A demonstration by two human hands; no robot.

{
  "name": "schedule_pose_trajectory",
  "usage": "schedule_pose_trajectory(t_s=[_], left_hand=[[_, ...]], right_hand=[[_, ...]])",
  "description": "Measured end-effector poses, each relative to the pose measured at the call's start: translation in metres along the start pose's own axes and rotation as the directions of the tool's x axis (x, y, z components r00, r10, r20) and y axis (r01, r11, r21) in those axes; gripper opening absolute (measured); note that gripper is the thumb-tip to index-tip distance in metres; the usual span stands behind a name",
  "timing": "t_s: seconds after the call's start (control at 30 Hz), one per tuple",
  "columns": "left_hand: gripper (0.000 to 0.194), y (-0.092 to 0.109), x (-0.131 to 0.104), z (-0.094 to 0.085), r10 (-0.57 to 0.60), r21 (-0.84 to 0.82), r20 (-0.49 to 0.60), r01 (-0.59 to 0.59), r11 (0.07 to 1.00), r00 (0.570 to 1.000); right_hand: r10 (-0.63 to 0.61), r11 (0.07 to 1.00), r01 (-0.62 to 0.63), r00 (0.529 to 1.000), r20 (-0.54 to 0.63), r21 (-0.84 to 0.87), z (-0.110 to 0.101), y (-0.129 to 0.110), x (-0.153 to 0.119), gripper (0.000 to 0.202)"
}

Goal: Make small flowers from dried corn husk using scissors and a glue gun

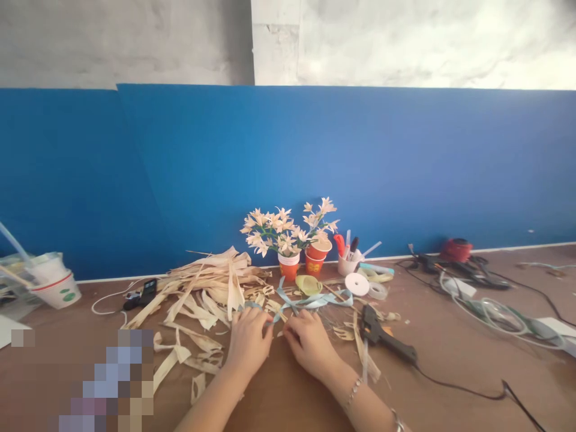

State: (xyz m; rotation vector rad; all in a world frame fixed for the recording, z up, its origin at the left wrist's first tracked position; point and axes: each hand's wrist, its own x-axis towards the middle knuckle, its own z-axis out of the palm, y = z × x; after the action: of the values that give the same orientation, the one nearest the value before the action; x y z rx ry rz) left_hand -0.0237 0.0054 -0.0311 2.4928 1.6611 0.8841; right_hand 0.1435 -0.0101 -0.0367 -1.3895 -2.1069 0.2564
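Twisted light-blue ribbon (321,299) on brown tabletop (450,354)

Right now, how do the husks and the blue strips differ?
Colour: the husks are tan; the blue strips are pale blue.
Amount: the husks make a big heap with loose pieces around it; the blue strips are far fewer.
Place: most husks lie to the left; the blue strips lie mainly just beyond the hands.
Shared: both lie on the table.
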Motion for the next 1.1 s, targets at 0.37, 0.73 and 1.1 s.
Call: schedule_pose_trajectory(t_s=[0.37, 0.73, 1.1], left_hand=[[0.034, 0.002, -0.006, 0.009, 0.166, -0.049, -0.028, -0.167, 0.985, 0.986], [0.033, -0.006, -0.002, 0.015, 0.116, -0.082, -0.132, -0.128, 0.988, 0.984], [0.029, -0.001, 0.0, 0.016, 0.117, -0.155, -0.163, -0.142, 0.978, 0.98]], right_hand=[[0.062, 0.995, -0.057, 0.996, -0.06, 0.084, -0.004, 0.012, 0.001, 0.017], [-0.048, 0.957, 0.053, 0.999, 0.025, -0.286, 0.001, 0.009, 0.006, 0.013], [-0.017, 0.999, 0.023, 0.98, -0.196, 0.029, 0.01, 0.018, 0.013, 0.019]])
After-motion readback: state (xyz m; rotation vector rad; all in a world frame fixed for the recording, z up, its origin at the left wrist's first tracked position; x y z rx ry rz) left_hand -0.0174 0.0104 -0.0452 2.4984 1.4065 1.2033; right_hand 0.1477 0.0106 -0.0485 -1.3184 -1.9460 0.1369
